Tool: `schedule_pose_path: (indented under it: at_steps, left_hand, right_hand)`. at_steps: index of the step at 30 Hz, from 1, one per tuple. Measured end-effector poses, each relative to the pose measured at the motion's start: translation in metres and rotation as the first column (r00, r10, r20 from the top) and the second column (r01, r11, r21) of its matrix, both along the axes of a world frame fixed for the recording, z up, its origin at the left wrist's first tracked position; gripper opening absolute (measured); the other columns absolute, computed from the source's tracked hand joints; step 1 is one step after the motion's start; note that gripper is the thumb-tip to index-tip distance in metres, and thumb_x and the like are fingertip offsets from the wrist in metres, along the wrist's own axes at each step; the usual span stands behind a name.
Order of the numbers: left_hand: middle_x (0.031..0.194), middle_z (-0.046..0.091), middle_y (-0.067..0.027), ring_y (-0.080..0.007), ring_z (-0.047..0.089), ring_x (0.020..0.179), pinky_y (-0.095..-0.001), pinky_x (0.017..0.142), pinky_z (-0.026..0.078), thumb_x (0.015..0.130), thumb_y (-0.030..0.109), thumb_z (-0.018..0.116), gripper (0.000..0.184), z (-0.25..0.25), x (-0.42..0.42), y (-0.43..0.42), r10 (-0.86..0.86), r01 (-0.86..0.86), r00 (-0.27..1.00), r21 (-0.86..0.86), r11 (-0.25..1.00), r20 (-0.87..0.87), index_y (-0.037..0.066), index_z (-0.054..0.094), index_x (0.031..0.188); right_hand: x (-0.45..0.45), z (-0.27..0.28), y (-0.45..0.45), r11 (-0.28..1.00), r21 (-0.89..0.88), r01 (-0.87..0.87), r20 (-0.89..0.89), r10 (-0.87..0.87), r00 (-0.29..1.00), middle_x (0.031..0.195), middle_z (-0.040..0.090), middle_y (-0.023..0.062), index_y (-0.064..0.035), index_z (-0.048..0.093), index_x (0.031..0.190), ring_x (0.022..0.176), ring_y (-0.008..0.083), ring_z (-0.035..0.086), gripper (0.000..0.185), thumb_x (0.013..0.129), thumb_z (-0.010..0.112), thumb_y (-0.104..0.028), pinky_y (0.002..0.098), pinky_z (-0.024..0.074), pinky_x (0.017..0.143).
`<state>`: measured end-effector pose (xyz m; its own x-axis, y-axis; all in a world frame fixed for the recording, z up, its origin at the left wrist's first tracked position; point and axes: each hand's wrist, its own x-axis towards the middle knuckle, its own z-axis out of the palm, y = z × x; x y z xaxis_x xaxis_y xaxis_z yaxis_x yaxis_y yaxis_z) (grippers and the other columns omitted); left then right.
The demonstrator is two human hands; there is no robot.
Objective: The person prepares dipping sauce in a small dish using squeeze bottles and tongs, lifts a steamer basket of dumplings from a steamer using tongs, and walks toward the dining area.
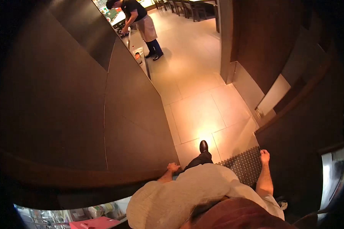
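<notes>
My left hand [173,167] hangs low beside the bottom edge of the dark wall on the left. Its fingers are curled in, and I see nothing in them. My right hand [264,155] is out at my right side with the fingers closed, near the edge of a dark perforated floor mat [242,168]. No object shows in it either. Between the hands are my light shirt [195,191] and one black shoe [203,146], which is forward on the pale tiled floor [195,114].
Dark wall panels [65,95] flank the passage. Farther on, a person [139,23] in a dark top and light apron bends over a counter. Chairs [193,11] stand beyond. Behind me at lower left are a pink flat item [95,223] and wrapped goods.
</notes>
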<state>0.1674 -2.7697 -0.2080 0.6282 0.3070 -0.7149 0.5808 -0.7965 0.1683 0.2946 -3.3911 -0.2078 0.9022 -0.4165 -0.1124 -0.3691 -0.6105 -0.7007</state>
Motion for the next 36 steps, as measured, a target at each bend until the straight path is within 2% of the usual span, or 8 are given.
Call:
schedule_pose_path:
  at_steps: [6,10,17,24,29,33,34,36]
  left_hand:
    - [0.104,0.059,-0.0158,-0.0319,0.054,0.101,-0.0429,0.084,0.043,0.076,0.049,0.052,0.047,-0.054,0.12,0.052,-0.108,0.112,0.992,0.056,0.992,-0.058,0.01,0.063,0.1]
    - [0.082,0.06,-0.0184,-0.0362,0.056,0.078,-0.045,0.069,0.045,0.072,0.035,0.06,0.033,-0.039,0.247,0.088,-0.068,0.051,0.814,0.045,0.998,0.577,0.003,0.061,0.078]
    - [0.103,0.054,-0.0206,-0.0329,0.049,0.101,-0.0404,0.088,0.04,0.072,0.031,0.064,0.034,0.047,0.448,0.116,0.315,-0.228,0.673,-0.218,0.949,0.669,0.006,0.06,0.096]
    - [0.104,0.06,-0.015,-0.0302,0.053,0.101,-0.0383,0.089,0.04,0.074,0.039,0.058,0.041,-0.04,0.443,0.154,0.004,-0.079,0.941,0.208,0.975,0.338,0.006,0.061,0.098]
    - [0.107,0.06,-0.0136,-0.0272,0.054,0.103,-0.0359,0.089,0.04,0.078,0.039,0.058,0.04,0.009,0.444,0.148,0.721,-0.724,0.689,0.019,0.69,0.073,0.006,0.064,0.099]
    - [0.103,0.062,-0.0121,-0.0247,0.059,0.095,-0.0351,0.084,0.044,0.077,0.036,0.06,0.037,0.05,0.503,0.123,0.95,-0.946,0.296,-0.111,0.306,0.099,0.007,0.064,0.098]
    - [0.102,0.063,-0.0117,-0.024,0.059,0.094,-0.0347,0.083,0.044,0.076,0.036,0.061,0.036,0.008,0.497,0.132,0.943,-0.918,0.316,-0.216,0.332,0.103,0.007,0.064,0.098]
    - [0.099,0.064,-0.011,-0.0226,0.06,0.092,-0.0339,0.081,0.045,0.075,0.034,0.062,0.036,-0.058,0.495,0.15,0.933,-0.831,0.345,-0.428,0.355,0.104,0.007,0.064,0.098]
  right_hand:
    - [0.109,-0.042,0.145,0.892,0.439,-0.102,-0.173,0.196,0.965,0.07,0.059,0.0072,-0.0039,0.06,0.09,0.052,0.0157,0.053,0.019,0.08,0.058,-0.02,0.0308,0.0433,0.048]
    - [0.121,-0.043,0.184,0.889,0.424,-0.173,-0.461,0.376,0.804,0.067,0.059,0.0083,-0.0019,0.061,0.087,0.048,0.02,0.053,0.017,0.08,0.057,-0.017,0.0331,0.0437,0.046]
    - [0.266,-0.038,0.162,0.891,0.164,-0.424,-0.716,0.403,0.57,0.062,0.062,0.0127,-0.002,0.067,0.079,0.046,0.0244,0.056,0.013,0.076,0.057,-0.01,0.0321,0.0437,0.042]
    - [0.557,-0.035,0.244,0.945,0.268,-0.185,-0.642,0.319,0.697,0.064,0.06,0.0121,-0.0025,0.063,0.075,0.047,0.0238,0.055,0.009,0.071,0.061,-0.01,0.0356,0.0429,0.042]
    - [0.783,-0.133,0.345,0.537,0.182,-0.824,-0.27,0.833,0.483,0.052,0.051,0.0054,-0.0044,0.055,0.071,0.038,0.0146,0.046,0.012,0.075,0.044,-0.002,0.032,0.0321,0.029]
    - [0.907,-0.044,0.534,0.601,0.648,-0.468,-0.052,0.647,0.761,0.111,0.056,0.02,0.0061,0.048,0.112,0.102,0.0261,0.057,0.037,0.078,0.053,-0.007,0.0334,0.0492,0.078]
    - [0.912,0.06,0.584,0.427,0.077,-0.901,-0.192,0.893,0.407,0.104,0.06,0.0178,0.0034,0.054,0.105,0.097,0.0257,0.059,0.037,0.075,0.061,-0.017,0.0334,0.0483,0.079]
    - [0.934,0.099,0.677,0.274,0.135,-0.952,-0.089,0.96,0.264,0.094,0.062,0.0159,-0.0021,0.059,0.1,0.084,0.0255,0.06,0.035,0.071,0.065,-0.022,0.0351,0.0482,0.074]
